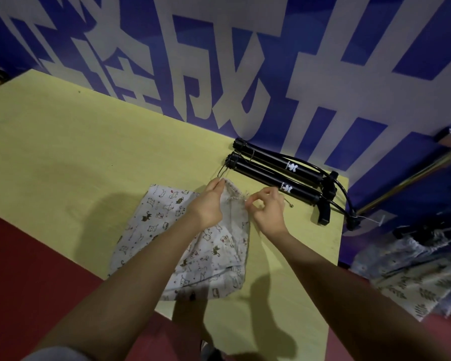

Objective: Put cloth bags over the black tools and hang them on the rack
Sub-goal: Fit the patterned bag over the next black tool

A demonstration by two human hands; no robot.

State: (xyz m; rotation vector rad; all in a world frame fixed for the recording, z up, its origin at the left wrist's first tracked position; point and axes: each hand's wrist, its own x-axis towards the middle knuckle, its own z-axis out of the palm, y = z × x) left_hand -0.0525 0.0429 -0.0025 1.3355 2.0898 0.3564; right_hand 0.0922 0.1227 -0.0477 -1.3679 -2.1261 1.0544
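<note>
A pale yellow-green table [76, 142] fills the middle of the view, its surface lightly scuffed and shadowed. Directly behind the table's far edge rises a blue wall [245, 61] painted with very large pale grey characters. Below the table's near edge, to its left and along the bottom of the view, lies a dark red floor [24, 256].

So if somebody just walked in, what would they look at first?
Probably the two hands in the middle: the left hand and the right hand both pinch the mouth of a cloth bag printed with little animals, lying on the yellow table. Next, the two black tools side by side at the table's far right edge, under a blue wall with huge white letters.
</note>
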